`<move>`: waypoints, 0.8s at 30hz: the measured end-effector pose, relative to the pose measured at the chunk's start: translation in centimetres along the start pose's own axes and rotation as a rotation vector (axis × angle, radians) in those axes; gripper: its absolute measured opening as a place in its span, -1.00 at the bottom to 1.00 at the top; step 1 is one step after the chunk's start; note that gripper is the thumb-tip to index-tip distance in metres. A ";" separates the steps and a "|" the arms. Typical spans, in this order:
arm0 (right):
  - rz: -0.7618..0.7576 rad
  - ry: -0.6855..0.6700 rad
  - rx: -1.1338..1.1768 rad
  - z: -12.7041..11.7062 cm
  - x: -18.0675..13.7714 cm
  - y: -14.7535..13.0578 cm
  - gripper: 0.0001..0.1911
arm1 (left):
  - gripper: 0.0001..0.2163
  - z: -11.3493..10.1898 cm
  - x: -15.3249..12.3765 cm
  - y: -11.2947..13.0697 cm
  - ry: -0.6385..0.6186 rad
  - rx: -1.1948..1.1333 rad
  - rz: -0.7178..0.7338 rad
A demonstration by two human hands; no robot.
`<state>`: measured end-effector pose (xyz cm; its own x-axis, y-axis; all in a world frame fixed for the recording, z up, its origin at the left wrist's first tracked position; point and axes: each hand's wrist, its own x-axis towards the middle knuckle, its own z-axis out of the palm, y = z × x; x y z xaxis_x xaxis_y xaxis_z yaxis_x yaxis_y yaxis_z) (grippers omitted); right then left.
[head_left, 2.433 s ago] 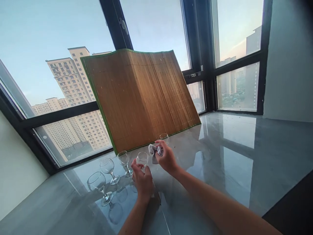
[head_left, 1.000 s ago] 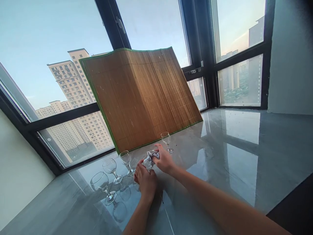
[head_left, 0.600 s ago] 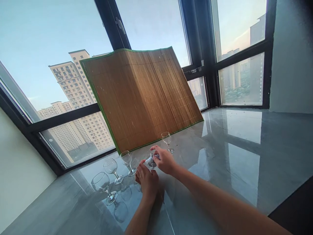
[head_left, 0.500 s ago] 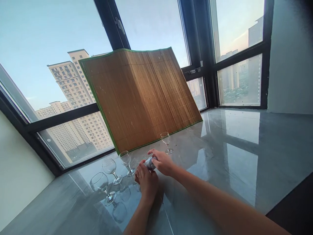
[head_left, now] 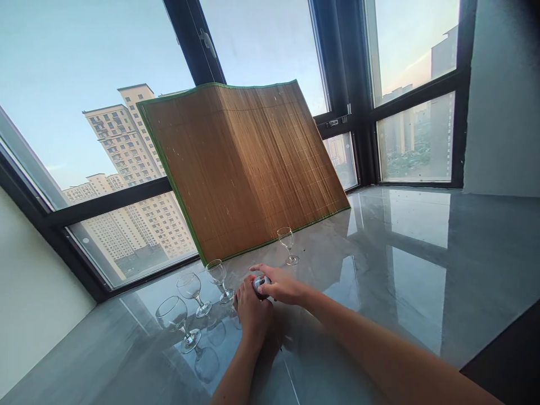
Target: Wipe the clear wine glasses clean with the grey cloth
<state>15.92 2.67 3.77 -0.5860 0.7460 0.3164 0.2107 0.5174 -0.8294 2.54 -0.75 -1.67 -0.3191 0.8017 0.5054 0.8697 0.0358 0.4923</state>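
Both of my hands meet over the glossy counter around a small shiny grey rounded thing (head_left: 260, 284), mostly covered by the fingers; its kind is hard to make out. My left hand (head_left: 252, 309) is closed around its near left side. From the right, my right hand (head_left: 280, 285) grips it with thumb and fingers, the index finger reaching over the top. Left of my hands, three clear stemmed glasses stand upright in a slanting row: a near one (head_left: 172, 315), a middle one (head_left: 190, 287) and a far one (head_left: 216, 273). Another stemmed glass (head_left: 286, 239) stands beyond my right hand.
A brown bamboo mat (head_left: 253, 169) with green edging leans against the dark window frame (head_left: 343, 84) behind the glasses. The grey counter (head_left: 358, 326) is shiny and reflects the windows. A pale wall (head_left: 502, 112) rises on the right, and tall buildings show outside.
My right hand has shifted slightly down, its fingers now further round the grey thing, which has turned a little and moved slightly. The standing glasses have stayed where they were.
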 end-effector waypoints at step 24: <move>-0.015 0.395 0.435 1.1 1.4 1.9 -0.74 | -0.58 0.2 0.8 -0.9 -0.005 -0.265 0.169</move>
<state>14.63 4.19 2.12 -0.2326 0.8829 0.4079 -0.1847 0.3717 -0.9098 1.59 -0.01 -1.88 -0.1759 0.7860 0.5927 0.7817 -0.2544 0.5693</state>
